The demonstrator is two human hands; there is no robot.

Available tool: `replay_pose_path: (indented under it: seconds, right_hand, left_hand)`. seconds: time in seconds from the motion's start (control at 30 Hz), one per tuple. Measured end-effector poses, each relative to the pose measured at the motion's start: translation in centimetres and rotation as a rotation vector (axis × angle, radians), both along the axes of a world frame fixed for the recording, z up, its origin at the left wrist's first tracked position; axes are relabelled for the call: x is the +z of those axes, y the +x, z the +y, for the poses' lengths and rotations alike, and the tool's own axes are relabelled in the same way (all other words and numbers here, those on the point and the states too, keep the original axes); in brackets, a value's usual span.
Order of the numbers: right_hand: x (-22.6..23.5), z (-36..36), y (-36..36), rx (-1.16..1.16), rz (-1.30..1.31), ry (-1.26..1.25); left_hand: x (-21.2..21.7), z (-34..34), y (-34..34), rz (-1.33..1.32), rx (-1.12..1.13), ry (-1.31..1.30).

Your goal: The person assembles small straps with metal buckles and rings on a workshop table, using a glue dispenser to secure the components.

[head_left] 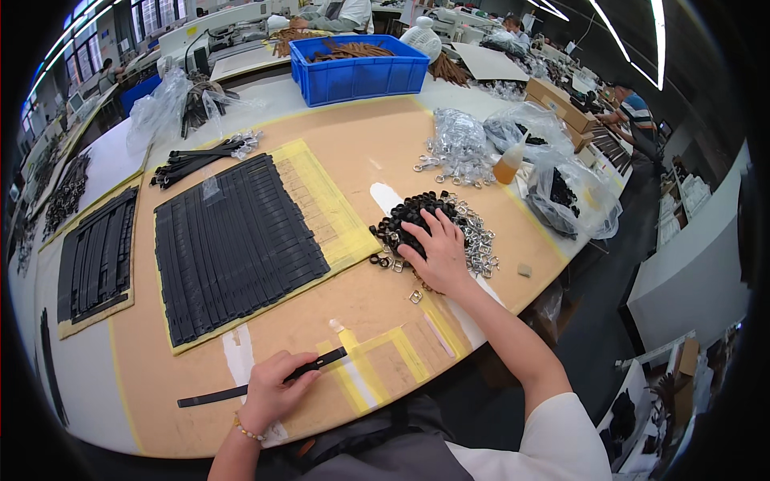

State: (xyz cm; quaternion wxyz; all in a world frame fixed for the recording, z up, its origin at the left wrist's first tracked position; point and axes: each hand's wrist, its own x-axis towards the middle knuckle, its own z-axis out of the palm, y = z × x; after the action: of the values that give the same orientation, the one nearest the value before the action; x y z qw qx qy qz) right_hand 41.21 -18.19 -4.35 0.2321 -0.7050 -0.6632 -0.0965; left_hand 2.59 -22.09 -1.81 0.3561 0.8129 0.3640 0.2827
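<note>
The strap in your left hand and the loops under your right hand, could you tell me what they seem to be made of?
The strap, held by the left hand, looks like matte black leather or imitation: thin, flat, dull. The black loops under the right hand look alike; the silvery buckles gleam like metal.

Middle of black strap [265, 383] hidden under left hand [271, 394]; right hand [437, 250] fingers covering part of ring pile [417, 216]

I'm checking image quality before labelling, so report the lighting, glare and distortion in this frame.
Head view: even overhead light, with ceiling strip lights blown out to glare; fisheye bends the table edge and blackens the corners; the left hand on the black strap and the right hand are sharp, with soft shadows.
</note>
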Motion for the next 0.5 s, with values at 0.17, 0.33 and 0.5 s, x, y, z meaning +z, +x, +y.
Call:
replay_pose_path:
  seconds: [0.17, 0.33, 0.5]
  right_hand:
    - [0.5, 1.8, 2.6, -0.020, 0.110, 0.153]
    - [0.6, -3.2, 10.9, -0.125, 0.407, 0.093]
    - [-1.3, -7.6, 9.4, 0.001, 0.262, -0.057]
  left_hand:
    - [-0.1, -0.2, 0.3, 0.006, 0.019, -0.030]
    - [0.4, -0.2, 0.6, -0.002, 0.046, -0.068]
    - [0.0, 0.3, 0.5, 0.035, 0.028, -0.039]
